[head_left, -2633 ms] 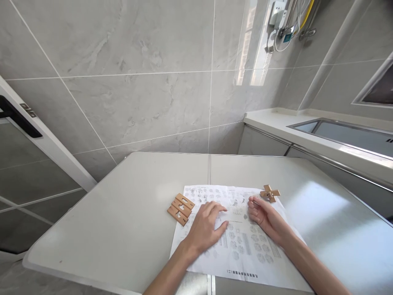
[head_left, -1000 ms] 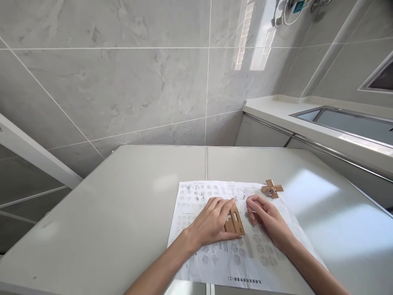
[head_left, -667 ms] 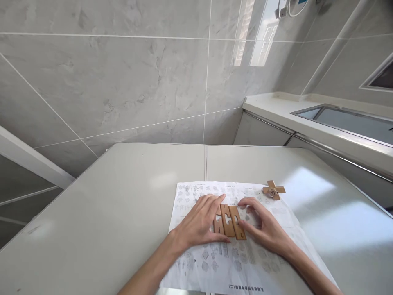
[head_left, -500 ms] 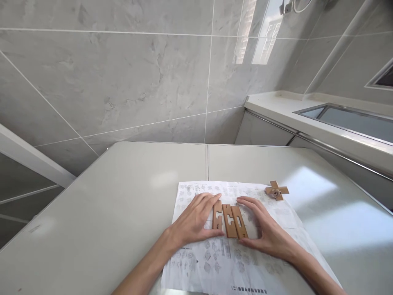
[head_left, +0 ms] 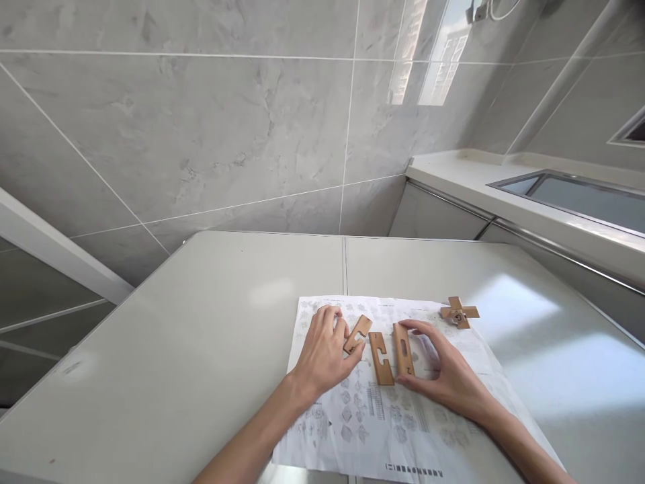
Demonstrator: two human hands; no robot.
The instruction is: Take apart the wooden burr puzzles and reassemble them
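Observation:
Three flat wooden puzzle slats lie on a printed instruction sheet [head_left: 403,423] on a pale table [head_left: 201,336]. My left hand [head_left: 322,353] pinches the left slat [head_left: 357,333], which is tilted and lifted at one end. The middle slat [head_left: 380,358] lies flat between my hands, untouched. My right hand [head_left: 443,373] holds the right slat [head_left: 404,349] between thumb and fingertips. A small assembled wooden cross piece [head_left: 459,313] sits at the sheet's far right corner, beyond my right hand.
A grey tiled wall [head_left: 226,134] rises behind the table. To the right runs a white counter [head_left: 468,175] with a steel sink [head_left: 579,191]. A dark cabinet front with a white frame [head_left: 50,255] stands at the left.
My left hand slid the three slats from the table onto the sheet. They lay side by side; now they are spread apart, each hand gripping an outer one.

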